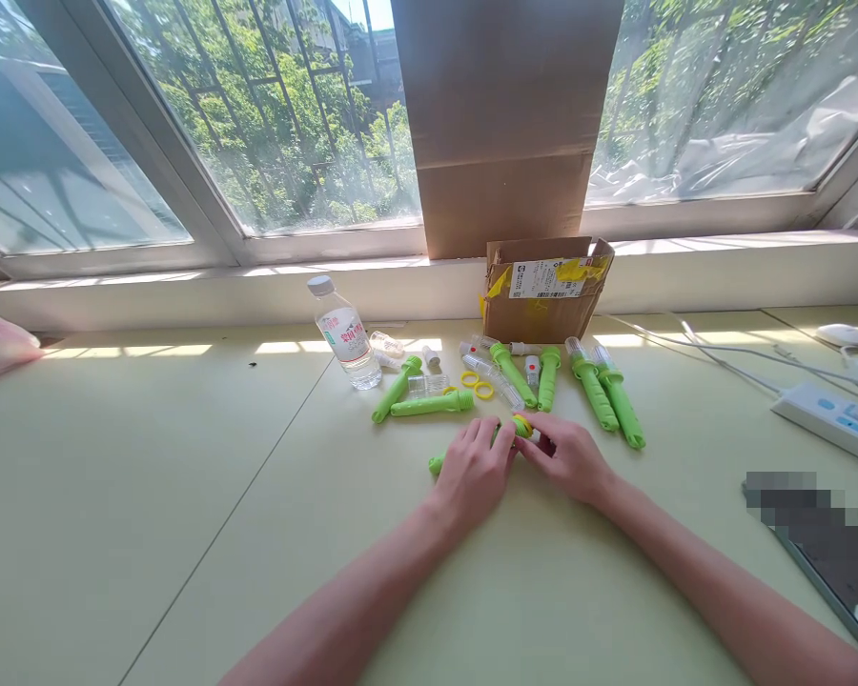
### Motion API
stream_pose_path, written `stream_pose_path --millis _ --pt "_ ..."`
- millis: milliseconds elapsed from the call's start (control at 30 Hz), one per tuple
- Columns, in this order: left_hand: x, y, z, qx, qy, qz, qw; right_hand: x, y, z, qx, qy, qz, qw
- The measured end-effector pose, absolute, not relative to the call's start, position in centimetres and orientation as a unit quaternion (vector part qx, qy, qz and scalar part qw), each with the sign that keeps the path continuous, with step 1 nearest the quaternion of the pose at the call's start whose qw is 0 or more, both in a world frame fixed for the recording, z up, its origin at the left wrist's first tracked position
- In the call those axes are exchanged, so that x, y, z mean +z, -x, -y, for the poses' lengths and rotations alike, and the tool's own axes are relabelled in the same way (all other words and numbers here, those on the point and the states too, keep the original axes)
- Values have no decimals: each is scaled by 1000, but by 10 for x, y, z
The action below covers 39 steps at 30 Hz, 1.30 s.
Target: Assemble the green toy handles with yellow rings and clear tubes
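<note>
My left hand (474,469) is wrapped round a green plastic handle (436,465), whose lower end sticks out to the left. At the handle's other end, my right hand (564,453) pinches a yellow ring (521,425) against the green threaded part. Beyond my hands lie two yellow rings (483,390), several clear tubes (497,373) and more green handles, one (433,405) flat and one (397,390) slanted. Two green handles with clear tops (592,386) rest to the right. My fingers hide the middle of the held handle.
A water bottle (344,333) stands at the back left of the parts. An open cardboard box (543,310) is behind them by the window. On the right are a white power strip (829,419) with cables and a dark phone-like object (822,553). A pink bag (0,348) lies far left.
</note>
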<state>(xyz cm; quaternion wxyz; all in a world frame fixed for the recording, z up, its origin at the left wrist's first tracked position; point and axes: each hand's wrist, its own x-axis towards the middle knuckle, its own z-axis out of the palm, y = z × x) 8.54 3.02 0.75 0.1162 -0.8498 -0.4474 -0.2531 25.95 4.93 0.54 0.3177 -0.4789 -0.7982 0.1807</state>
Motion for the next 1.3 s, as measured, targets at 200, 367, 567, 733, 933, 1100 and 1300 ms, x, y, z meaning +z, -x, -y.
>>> stream_pose_path --millis 200,367,567,733,933,1100,1300 --pt "6 -85 -31 -266 847 441 128 5 -258 -46 145 465 813 317" --pt "5 -85 -31 -284 844 432 141 6 -257 -42 131 469 810 326" --pt "6 -85 -31 -282 844 436 137 10 -244 -30 236 534 728 359" --pt "6 -86 -31 -270 847 432 151 8 -241 -23 298 546 664 415" --pt "6 -87 -30 -271 847 427 162 4 -245 -25 355 514 640 448" --pt "6 -87 -30 -268 850 426 153 2 -247 -26 377 498 626 466" --pt "7 -86 -29 -263 855 419 155 -1 -247 -25 376 500 622 471"
